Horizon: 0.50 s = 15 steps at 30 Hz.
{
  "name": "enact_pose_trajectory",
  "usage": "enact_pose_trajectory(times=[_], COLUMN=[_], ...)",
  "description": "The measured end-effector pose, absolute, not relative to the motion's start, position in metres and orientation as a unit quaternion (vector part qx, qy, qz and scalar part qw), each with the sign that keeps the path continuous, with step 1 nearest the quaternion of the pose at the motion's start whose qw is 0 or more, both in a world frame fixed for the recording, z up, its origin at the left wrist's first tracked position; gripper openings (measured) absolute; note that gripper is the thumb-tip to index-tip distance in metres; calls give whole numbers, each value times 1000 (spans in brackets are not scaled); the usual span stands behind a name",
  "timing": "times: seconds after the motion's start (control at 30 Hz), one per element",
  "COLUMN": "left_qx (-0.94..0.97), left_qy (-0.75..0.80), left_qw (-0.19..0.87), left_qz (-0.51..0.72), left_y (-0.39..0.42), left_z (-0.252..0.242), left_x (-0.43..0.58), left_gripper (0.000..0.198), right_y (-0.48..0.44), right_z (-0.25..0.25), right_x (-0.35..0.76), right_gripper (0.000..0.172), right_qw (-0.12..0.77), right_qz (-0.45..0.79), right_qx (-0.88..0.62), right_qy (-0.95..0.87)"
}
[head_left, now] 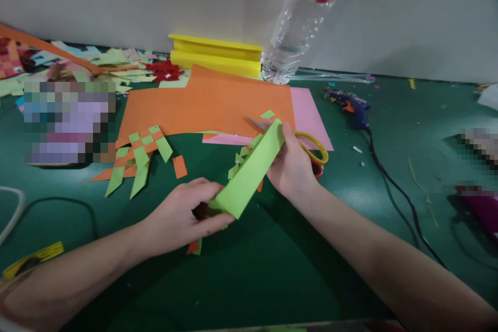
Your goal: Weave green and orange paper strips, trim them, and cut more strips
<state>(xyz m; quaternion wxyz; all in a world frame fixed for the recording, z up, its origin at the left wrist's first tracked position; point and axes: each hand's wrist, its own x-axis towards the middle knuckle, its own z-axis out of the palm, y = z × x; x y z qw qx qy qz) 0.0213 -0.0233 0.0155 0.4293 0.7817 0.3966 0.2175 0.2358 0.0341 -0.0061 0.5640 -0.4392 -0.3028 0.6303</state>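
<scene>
Here, green paper strip (pixel 249 172): a long folded band held slantwise above the green table (pixel 295 270), between both hands, with cut scraps just behind it.
Left hand (pixel 182 215): fingers curled shut, thumb and fingertips pinching the strip's lower end.
Right hand (pixel 292 166): thumb pressed on the strip's upper end, fingers closed behind it.
Scissors (pixel 313 148): yellow handles just behind the right hand, blade tip showing past the thumb; whether the hand grips them cannot be told.
Behind: orange sheet (pixel 206 104) overlapping a pink sheet (pixel 311 114).
Left: woven orange-and-green piece (pixel 140 149).
Right: blue glue gun (pixel 352 105), well apart.
</scene>
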Motion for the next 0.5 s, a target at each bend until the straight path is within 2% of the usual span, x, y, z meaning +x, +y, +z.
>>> enact_pose_trajectory(times=[0.07, 0.17, 0.33, 0.43, 0.5], left_qx=[738, 678, 543, 506, 493], left_qy=[427, 454, 436, 464, 468], left_qw=[453, 425, 343, 328, 273], left_qz=[258, 392, 630, 649, 681], left_y=[-21, -16, -3, 4, 7], left_z=[15, 10, 3, 9, 13], left_x=[18, 14, 10, 5, 0], left_gripper=[16, 33, 23, 22, 24], right_y=[36, 37, 34, 32, 30], right_z=[-9, -9, -3, -1, -3], right_x=[236, 236, 232, 230, 228], right_gripper=[34, 26, 37, 31, 21], right_qw=[579, 600, 609, 612, 608], right_qz=[609, 608, 643, 633, 613], right_qx=[-444, -429, -393, -383, -396], right_qy=[-313, -293, -246, -279, -312])
